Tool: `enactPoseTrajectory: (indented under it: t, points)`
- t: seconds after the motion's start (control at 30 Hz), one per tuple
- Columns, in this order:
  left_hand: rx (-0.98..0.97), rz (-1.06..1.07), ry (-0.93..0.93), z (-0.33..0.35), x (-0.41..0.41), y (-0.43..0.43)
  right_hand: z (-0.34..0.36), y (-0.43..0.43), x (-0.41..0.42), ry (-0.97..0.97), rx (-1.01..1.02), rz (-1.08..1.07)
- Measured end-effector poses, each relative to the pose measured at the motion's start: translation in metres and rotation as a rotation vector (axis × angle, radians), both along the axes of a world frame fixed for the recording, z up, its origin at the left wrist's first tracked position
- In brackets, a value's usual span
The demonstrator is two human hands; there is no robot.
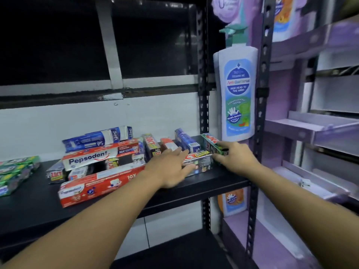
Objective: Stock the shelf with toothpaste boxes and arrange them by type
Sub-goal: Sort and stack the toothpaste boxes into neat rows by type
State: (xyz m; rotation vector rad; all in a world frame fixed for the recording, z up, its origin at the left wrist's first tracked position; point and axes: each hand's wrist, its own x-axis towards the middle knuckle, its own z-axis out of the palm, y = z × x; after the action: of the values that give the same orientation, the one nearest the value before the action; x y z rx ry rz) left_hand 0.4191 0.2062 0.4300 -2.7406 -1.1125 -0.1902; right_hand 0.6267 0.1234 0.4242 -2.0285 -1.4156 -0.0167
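In your head view, both your arms are reaching onto the black shelf point(223, 183), a flat matt board carried on perforated metal posts point(203, 113).

Your left hand point(171, 168) is lying open, with its fingers stretched flat across one silver box point(202, 163), a long shiny carton lying sideways. Your right hand point(236, 158) is just right of that carton. It is pinching the near end of one green box point(212, 144) between thumb and fingers, and the box is pointing away from you toward the shelf's back corner.

Just beyond your left fingertips three more cartons are standing end-on:
- a dark box point(151, 147)
- a red-orange box point(168, 144)
- a blue box point(186, 139)

Well left of your left hand two long red Pepsodent boxes point(101, 181) are lying one behind the other, both dented. One blue-and-white Salt box point(97, 139) is resting on the rear one, and two smaller cartons point(56, 173) are showing beneath.

At the far left a stack of green cartons point(17, 169) is showing too blurred to count.

Above your right hand one tall white pump bottle point(236, 94) with a blue label is standing against a purple cardboard display point(310, 129).
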Motion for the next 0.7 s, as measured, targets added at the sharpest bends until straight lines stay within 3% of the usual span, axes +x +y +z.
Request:
enactPoseTrajectory:
  t: [0.13, 0.23, 0.37, 0.5, 0.7]
  points:
    - [0.009, -0.006, 0.009, 0.003, -0.001, -0.003, -0.011, 0.003, -0.005, 0.032, 0.102, -0.092]
    - [-0.009, 0.006, 0.007, 0.004, 0.001, -0.002, -0.004, 0.000, -0.009, 0.197, 0.235, -0.085]
    - [-0.042, -0.010, -0.261, 0.019, 0.000, -0.010, 0.015, -0.009, -0.013, 0.362, 0.362, -0.077]
    - [-0.061, -0.040, -0.454, 0.040, -0.010, -0.009, 0.034, -0.019, -0.025, 0.369, 0.432, 0.045]
    - [0.105, -0.059, -0.471, 0.070, -0.052, -0.003, 0.071, -0.023, -0.045, 0.581, 0.488, 0.342]
